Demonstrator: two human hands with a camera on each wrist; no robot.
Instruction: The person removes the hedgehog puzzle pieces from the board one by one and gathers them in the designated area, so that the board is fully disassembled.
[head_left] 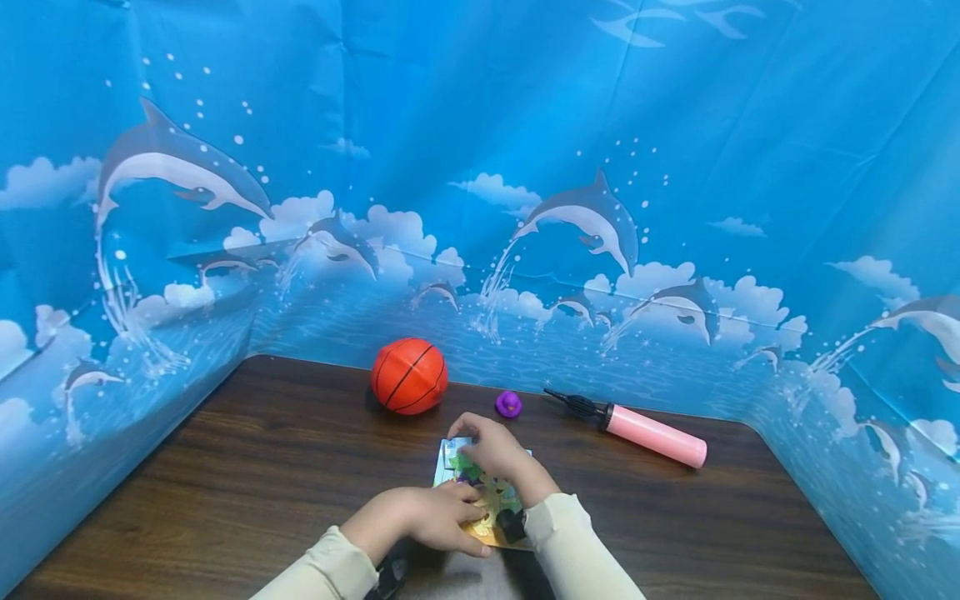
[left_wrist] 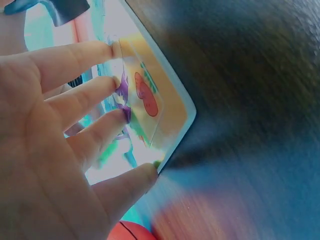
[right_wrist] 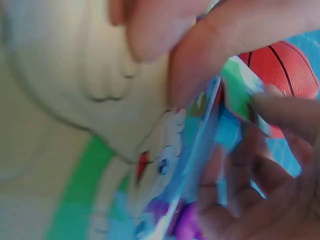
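A colourful cartoon jigsaw puzzle [head_left: 489,533] with an orange lower edge lies on the table in front of the person. My left hand [head_left: 431,515] rests on its lower left part, fingers straight and spread. In the left wrist view those fingertips touch the puzzle [left_wrist: 172,92] near a printed red shape. Over the upper left part, my right hand [head_left: 491,447] pinches a small puzzle piece [right_wrist: 236,82], green and white, between thumb and fingers. That piece is tilted up off the board in the right wrist view, and fingers partly hide it.
Behind the puzzle lie an orange-red toy basketball [head_left: 409,376], a small purple rubber duck [head_left: 508,405] and a pink hand pump [head_left: 654,435] with a black nozzle. A blue dolphin-print sheet [head_left: 480,100] surrounds the dark wooden table [head_left: 300,450].
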